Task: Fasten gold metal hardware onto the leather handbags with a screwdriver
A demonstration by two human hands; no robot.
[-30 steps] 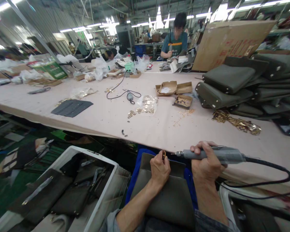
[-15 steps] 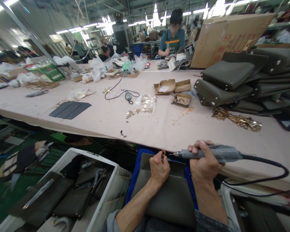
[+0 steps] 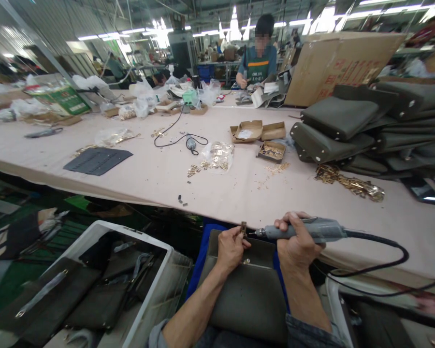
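Note:
My right hand [image 3: 297, 239] is wrapped round a grey electric screwdriver [image 3: 324, 230], its bit pointing left. My left hand [image 3: 232, 249] pinches a small brass-coloured metal fitting [image 3: 243, 227] just left of the bit tip. Whether the bit touches the fitting I cannot tell. Below both hands, a dark olive bag [image 3: 248, 295] lies on my lap with blue material [image 3: 199, 263] along its sides. A small gold fitting [image 3: 246, 261] shows on the bag near my left fingers.
The table [image 3: 159, 179] bears a bag of gold fittings [image 3: 219, 155], small cardboard boxes [image 3: 248, 131] and stacked olive bags [image 3: 340, 118]. White crates [image 3: 166, 270] flank my lap. A black cord [image 3: 384, 238] trails right. Across the table stands a co-worker [image 3: 259, 60].
My hands and the screwdriver have shifted slightly left in view. The bit is closer to the fitting, which has turned a little. A gold fitting now shows on the bag.

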